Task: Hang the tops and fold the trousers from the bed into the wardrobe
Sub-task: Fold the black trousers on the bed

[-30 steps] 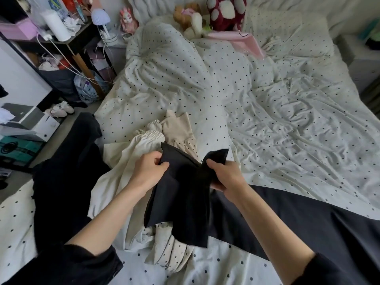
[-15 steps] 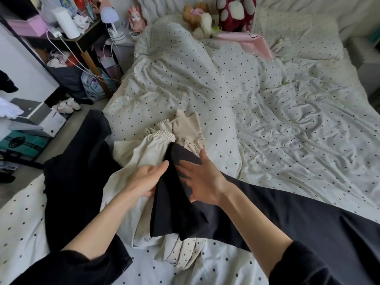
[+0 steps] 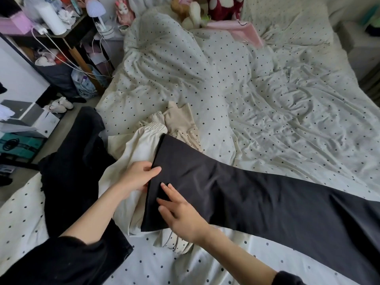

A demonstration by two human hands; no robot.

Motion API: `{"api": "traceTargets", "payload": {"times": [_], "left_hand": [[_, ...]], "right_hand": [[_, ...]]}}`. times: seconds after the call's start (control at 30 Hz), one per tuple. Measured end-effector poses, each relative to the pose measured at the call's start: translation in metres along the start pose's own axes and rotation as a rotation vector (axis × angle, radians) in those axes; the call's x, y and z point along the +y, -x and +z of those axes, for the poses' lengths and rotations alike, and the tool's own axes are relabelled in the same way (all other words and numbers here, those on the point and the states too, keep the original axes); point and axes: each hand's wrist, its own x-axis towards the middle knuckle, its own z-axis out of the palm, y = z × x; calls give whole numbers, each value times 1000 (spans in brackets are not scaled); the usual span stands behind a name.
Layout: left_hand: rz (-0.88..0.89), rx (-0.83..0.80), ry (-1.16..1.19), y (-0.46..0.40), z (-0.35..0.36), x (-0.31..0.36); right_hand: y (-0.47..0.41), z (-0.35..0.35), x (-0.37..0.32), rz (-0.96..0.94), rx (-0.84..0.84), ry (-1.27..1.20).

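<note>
Black trousers (image 3: 257, 192) lie stretched flat across the bed from the lower right towards the middle, the leg end resting on a pile of clothes. My left hand (image 3: 137, 177) pinches the hem edge of that leg with thumb on top. With straight fingers, my right hand (image 3: 181, 214) lies flat on the black cloth near the hem. Under the hem lie a cream garment (image 3: 133, 153) with an elastic band and a beige garment (image 3: 181, 124). Another black garment (image 3: 72, 161) lies at the left edge of the bed.
The bed (image 3: 277, 103) has a crumpled white dotted cover. Soft toys (image 3: 195, 9) and a pink object (image 3: 240, 29) sit at its head. To the left stand a cluttered shelf (image 3: 51, 27), cables, white shoes (image 3: 59, 103) and boxes (image 3: 24, 120) on the floor.
The black trouser leg, held bunched up between both hands, has been laid out flat. My right hand let go and now presses flat on the cloth near the hem.
</note>
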Motion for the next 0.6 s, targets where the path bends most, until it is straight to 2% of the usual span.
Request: {"api": "traceTargets", "payload": {"times": [0.07, 0.1, 0.17, 0.23, 0.3, 0.4, 0.5, 0.6], "left_hand": [[31, -20, -52, 5, 2, -7], [42, -14, -51, 9, 3, -9], [69, 3, -42, 13, 2, -8], [127, 8, -48, 15, 3, -4], [187, 5, -41, 21, 7, 4], [287, -10, -14, 34, 23, 24], [371, -46, -19, 45, 51, 47], [436, -106, -89, 51, 109, 70]], "right_hand": [[4, 8, 21, -192, 81, 526], [6, 10, 28, -225, 120, 684], [10, 10, 36, -151, 97, 684], [14, 6, 44, 4, 40, 481], [16, -3, 47, 84, 70, 292], [22, -28, 44, 187, 202, -92], [42, -67, 40, 355, 340, -600], [81, -107, 56, 386, 482, -945]]}}
